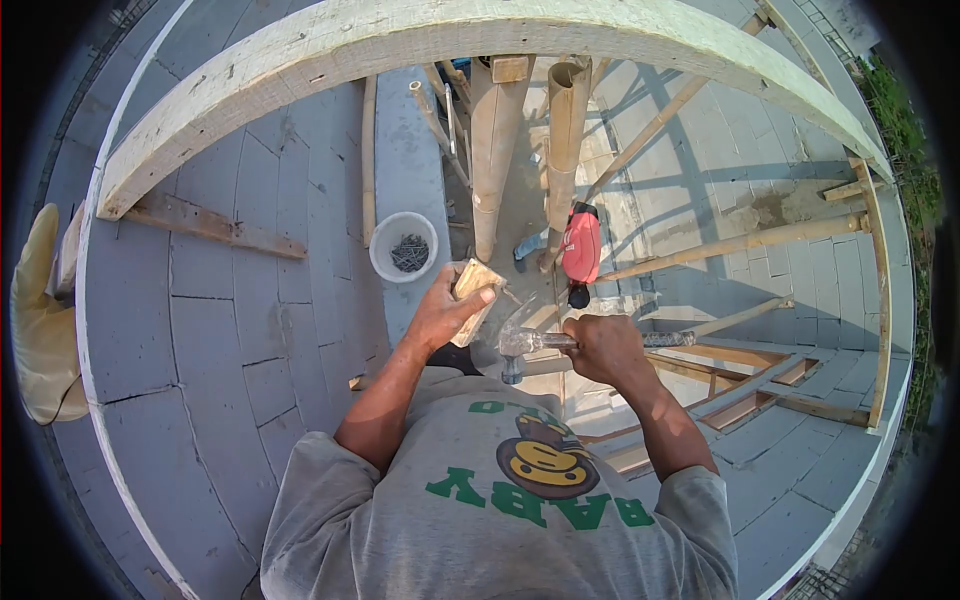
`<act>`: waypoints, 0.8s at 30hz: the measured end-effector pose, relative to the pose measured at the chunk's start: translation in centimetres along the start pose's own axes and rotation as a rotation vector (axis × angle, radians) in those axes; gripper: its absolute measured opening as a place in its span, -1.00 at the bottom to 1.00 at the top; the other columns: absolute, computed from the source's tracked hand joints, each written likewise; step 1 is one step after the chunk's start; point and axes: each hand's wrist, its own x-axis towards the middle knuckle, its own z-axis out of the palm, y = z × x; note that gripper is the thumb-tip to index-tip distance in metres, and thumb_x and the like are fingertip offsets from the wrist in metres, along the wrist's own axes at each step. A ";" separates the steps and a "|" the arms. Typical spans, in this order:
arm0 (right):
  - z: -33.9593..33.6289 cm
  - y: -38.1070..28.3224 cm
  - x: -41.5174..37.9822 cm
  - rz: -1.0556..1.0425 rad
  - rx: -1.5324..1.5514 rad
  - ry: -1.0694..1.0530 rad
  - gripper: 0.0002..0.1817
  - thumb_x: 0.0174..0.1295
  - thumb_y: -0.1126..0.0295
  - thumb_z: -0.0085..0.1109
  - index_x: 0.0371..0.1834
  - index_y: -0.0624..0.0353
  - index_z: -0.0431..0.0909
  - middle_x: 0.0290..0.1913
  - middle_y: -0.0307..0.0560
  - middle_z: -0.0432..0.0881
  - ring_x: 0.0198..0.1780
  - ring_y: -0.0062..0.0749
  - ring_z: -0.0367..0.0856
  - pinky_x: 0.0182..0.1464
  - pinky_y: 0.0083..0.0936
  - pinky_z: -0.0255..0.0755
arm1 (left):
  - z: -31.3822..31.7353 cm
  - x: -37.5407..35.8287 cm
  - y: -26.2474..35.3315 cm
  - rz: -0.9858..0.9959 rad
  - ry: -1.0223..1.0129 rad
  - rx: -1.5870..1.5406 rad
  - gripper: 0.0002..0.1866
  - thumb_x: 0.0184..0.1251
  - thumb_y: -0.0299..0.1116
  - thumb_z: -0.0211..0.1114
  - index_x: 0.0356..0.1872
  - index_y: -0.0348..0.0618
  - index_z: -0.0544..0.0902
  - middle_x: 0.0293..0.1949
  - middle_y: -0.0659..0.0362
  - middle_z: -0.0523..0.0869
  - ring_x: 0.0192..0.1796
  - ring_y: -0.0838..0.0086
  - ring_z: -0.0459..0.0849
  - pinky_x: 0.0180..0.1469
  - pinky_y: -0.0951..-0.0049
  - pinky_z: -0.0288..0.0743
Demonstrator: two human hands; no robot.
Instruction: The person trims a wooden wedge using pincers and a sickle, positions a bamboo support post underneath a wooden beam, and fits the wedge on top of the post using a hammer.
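Observation:
My left hand [447,312] grips a short wooden block [479,290] in front of my chest, with the thumb pressed across its face. A thin nail-like piece [512,296] sticks out from the block's right side. My right hand [605,350] is wrapped around the handle of a claw hammer [518,343]. The hammer's worn metal head points left, just below and to the right of the block. A white bucket [404,218] holding loose nails [410,253] stands on a ledge beyond my left hand.
A pale timber beam [480,30] arches across the top of the view. Thick bamboo poles [497,150] rise ahead. Below, a person in red [581,245] is partly visible. A cream glove [42,320] shows at far left. Grey block walls [270,270] stand on both sides.

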 end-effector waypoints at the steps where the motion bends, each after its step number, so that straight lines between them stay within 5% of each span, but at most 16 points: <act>1: -0.4 0.0 0.0 -0.014 -0.002 -0.002 -0.85 0.02 0.34 0.27 -0.34 0.11 0.62 -0.45 0.01 0.67 -0.38 -0.04 0.70 -0.33 -0.13 0.54 | -0.2 -0.2 0.7 0.057 -0.018 0.033 -0.08 0.05 0.15 0.50 0.24 -0.39 0.37 0.03 -0.04 0.60 0.06 0.36 0.60 0.11 0.39 0.49; 3: -1.3 0.0 0.0 -0.039 -0.006 -0.001 -0.86 0.01 0.35 0.27 -0.35 0.10 0.62 -0.45 0.00 0.67 -0.39 -0.05 0.70 -0.34 -0.14 0.55 | -0.6 -0.1 2.1 0.073 -0.082 0.066 0.09 -0.07 0.08 0.59 0.39 -0.34 0.23 0.18 -0.07 0.51 0.24 0.28 0.51 0.27 0.36 0.40; 13: -6.0 2.3 -2.7 -0.259 -0.232 0.019 -0.88 -0.14 0.34 0.28 -0.54 0.07 0.55 -0.54 -0.16 0.59 -0.47 -0.09 0.67 -0.41 -0.18 0.52 | 0.4 -1.8 6.1 0.131 -0.357 0.319 0.05 -0.10 -0.08 0.58 0.44 -0.17 0.22 0.15 0.03 0.57 0.20 0.30 0.55 0.27 0.35 0.38; 19: -4.6 2.0 -3.2 -0.125 -0.075 0.001 -0.85 -0.08 0.31 0.29 -0.47 0.11 0.61 -0.52 -0.06 0.66 -0.42 -0.08 0.70 -0.36 -0.15 0.55 | 1.4 -1.0 4.6 -0.046 -0.304 0.076 0.06 -0.03 -0.05 0.55 0.45 -0.28 0.16 0.22 -0.09 0.51 0.28 0.23 0.49 0.32 0.35 0.33; 24: -3.2 0.5 -2.4 0.017 0.182 0.049 -0.77 0.04 0.17 0.36 -0.41 0.08 0.64 -0.48 0.00 0.68 -0.41 -0.02 0.69 -0.33 -0.12 0.52 | 0.7 -0.9 5.0 0.101 -0.194 0.215 0.08 0.03 -0.12 0.51 0.49 -0.35 0.06 0.25 -0.15 0.47 0.32 0.20 0.46 0.36 0.32 0.28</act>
